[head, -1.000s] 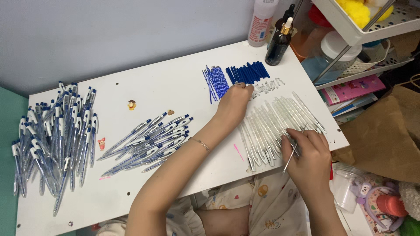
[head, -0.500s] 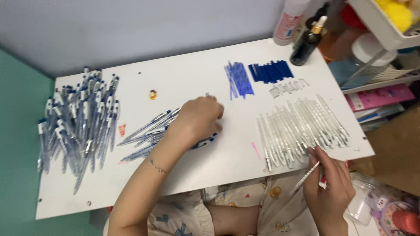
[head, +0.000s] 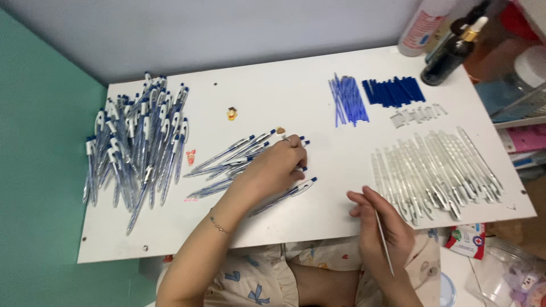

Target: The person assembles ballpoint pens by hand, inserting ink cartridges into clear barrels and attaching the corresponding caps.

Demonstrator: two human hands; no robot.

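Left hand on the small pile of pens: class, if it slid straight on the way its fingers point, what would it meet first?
The left hand points up and right across the white table. Beyond the small pile of pens, bare table follows; the bundle of blue refills probably comes first, though the exact line is uncertain.

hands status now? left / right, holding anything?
Left hand: fingers curled down on the small pile of pens; cannot tell if it grips one.
Right hand: closed on a thin clear pen barrel.

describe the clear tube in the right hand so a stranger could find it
Start at the white table and its row of clear pen barrels on the right. Just left of them, at the near edge, the right hand pinches one clear tube, the only one lifted off the table.
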